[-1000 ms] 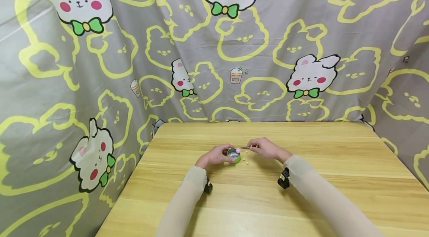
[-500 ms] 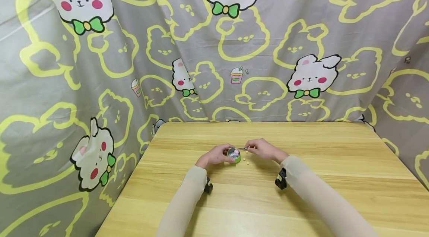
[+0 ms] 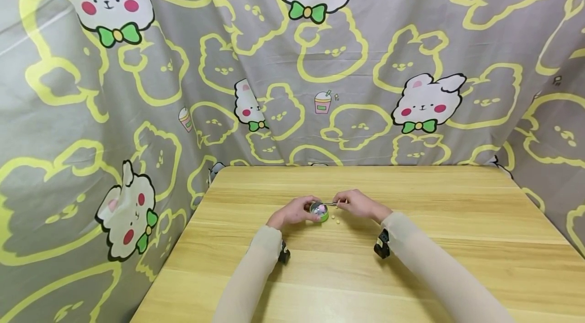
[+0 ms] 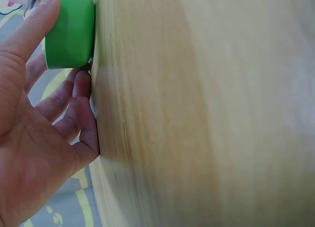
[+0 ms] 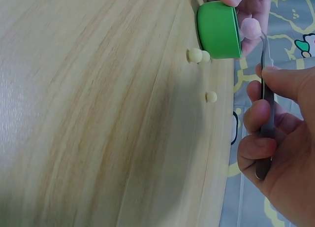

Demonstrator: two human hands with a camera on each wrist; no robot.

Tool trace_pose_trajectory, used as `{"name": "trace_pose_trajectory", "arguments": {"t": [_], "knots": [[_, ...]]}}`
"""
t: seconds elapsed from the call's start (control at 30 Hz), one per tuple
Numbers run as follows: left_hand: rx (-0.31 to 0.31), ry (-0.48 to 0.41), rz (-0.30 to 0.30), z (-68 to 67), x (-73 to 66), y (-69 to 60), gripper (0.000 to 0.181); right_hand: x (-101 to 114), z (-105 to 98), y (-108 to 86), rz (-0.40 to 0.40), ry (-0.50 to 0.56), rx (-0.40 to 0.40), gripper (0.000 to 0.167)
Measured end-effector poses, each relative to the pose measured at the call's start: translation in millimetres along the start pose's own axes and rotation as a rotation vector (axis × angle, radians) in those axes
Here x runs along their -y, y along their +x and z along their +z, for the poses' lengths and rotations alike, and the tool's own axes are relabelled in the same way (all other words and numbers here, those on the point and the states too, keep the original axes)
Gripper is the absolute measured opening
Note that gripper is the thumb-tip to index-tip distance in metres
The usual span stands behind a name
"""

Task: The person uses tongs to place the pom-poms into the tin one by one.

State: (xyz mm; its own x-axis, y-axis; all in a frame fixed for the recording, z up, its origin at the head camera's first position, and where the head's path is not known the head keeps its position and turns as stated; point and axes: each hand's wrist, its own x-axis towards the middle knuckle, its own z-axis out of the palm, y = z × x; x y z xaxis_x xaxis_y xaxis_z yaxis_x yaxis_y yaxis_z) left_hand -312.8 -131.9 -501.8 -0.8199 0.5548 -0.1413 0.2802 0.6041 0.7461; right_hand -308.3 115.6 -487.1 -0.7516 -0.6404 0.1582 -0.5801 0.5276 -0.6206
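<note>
My left hand (image 3: 298, 211) grips a small round green container (image 3: 324, 218) standing on the table, thumb at its near side and fingers round the back. In the left wrist view the thumb lies on the green wall (image 4: 71, 32). My right hand (image 3: 361, 204) pinches metal tweezers (image 5: 267, 104) between thumb and fingers. At the tweezers' tip a pale pink ball (image 5: 251, 28) is at the container's open mouth. Small pale yellow balls (image 5: 195, 55) lie on the table beside the container, on the right hand's side.
The wooden table (image 3: 320, 282) stretches around both forearms. A grey curtain (image 3: 283, 69) with yellow outlines and white rabbit figures hangs behind it and at both sides. A black wrist camera (image 3: 382, 244) sits under the right wrist, another (image 3: 284, 253) by the left.
The right hand has moved left with the tweezers, taking the pink ball from the container's right rim to over its mouth. The left hand has stayed in place.
</note>
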Motion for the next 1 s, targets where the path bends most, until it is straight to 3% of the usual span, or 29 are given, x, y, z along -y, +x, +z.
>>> {"name": "trace_pose_trajectory", "arguments": {"t": [0.37, 1.0], "knots": [[0.004, -0.005, -0.015, 2.2, 2.0, -0.7, 0.050, -3.3, 3.5, 0.2, 0.017, 0.014, 0.007, 0.015], [0.001, 0.008, 0.015, 0.2, 1.0, 1.4, 0.049, -4.9, 5.9, 1.7, 0.081, 0.021, -0.003, 0.014]]}}
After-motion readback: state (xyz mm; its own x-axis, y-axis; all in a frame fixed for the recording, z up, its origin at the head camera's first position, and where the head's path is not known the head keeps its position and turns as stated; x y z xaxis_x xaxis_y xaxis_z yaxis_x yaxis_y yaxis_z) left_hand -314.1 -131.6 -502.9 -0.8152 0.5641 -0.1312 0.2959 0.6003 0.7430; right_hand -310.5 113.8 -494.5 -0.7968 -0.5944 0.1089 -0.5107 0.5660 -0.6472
